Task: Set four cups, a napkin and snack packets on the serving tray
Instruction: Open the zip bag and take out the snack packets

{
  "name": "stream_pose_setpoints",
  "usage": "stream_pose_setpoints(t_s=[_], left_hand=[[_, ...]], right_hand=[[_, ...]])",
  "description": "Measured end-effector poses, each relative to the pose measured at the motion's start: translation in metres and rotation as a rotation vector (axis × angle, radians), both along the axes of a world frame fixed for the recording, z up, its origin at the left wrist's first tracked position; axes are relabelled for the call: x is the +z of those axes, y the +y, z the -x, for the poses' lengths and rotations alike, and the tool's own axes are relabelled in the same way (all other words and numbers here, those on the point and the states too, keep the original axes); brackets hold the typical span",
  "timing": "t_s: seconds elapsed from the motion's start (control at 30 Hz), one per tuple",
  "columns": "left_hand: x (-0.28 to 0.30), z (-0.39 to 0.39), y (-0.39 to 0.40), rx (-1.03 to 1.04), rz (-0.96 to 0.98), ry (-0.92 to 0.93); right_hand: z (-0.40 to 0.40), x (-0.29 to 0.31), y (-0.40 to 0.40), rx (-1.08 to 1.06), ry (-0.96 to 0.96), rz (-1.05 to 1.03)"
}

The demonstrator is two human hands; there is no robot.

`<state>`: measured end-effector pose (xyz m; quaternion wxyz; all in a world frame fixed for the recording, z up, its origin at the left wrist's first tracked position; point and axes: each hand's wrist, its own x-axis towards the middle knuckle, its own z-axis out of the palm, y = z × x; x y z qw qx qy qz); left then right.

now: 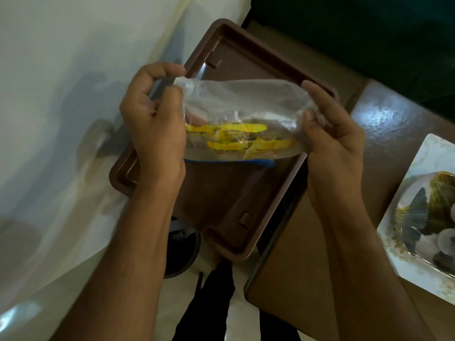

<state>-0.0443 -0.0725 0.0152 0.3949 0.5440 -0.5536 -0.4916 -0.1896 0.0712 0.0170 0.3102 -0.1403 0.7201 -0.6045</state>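
A brown serving tray (248,57) lies below my hands, partly over the table's left edge, with nothing visible on its bare floor. Above it I hold a clear plastic bag (241,99) with yellow snack packets (236,136) inside. My left hand (155,116) pinches the bag's left side near its mouth. My right hand (332,134) grips the bag's right side. A blue strip (263,162) shows just under the bag. No cups or napkin are in view.
The brown table (295,267) runs to the right and carries a white square plate (423,168) with a fish picture at the right edge. A pale wall fills the left. A dark round object (182,254) sits on the floor below the tray.
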Motion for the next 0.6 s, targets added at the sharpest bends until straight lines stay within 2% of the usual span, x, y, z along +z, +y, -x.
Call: stream_pose_setpoints(t_s=[0.13, 0.2, 0.37, 0.5, 0.6], left_hand=[[0.003, -0.003, -0.009, -0.079, 0.057, 0.027], [0.004, -0.003, -0.010, -0.077, 0.044, 0.047], [0.006, -0.005, -0.014, -0.054, -0.016, 0.093], [0.012, -0.006, -0.008, -0.190, -0.026, 0.043], [0.012, -0.016, -0.011, -0.430, 0.019, -0.227]], right_hand=[[0.007, -0.002, 0.007, 0.217, 0.134, -0.016], [0.012, -0.007, 0.008, 0.335, 0.264, -0.033], [0.012, -0.014, 0.008, 0.496, 0.559, -0.358], [0.008, -0.017, 0.005, 0.381, 0.678, -0.465], [0.007, -0.018, 0.002, 0.253, 0.722, -0.425]])
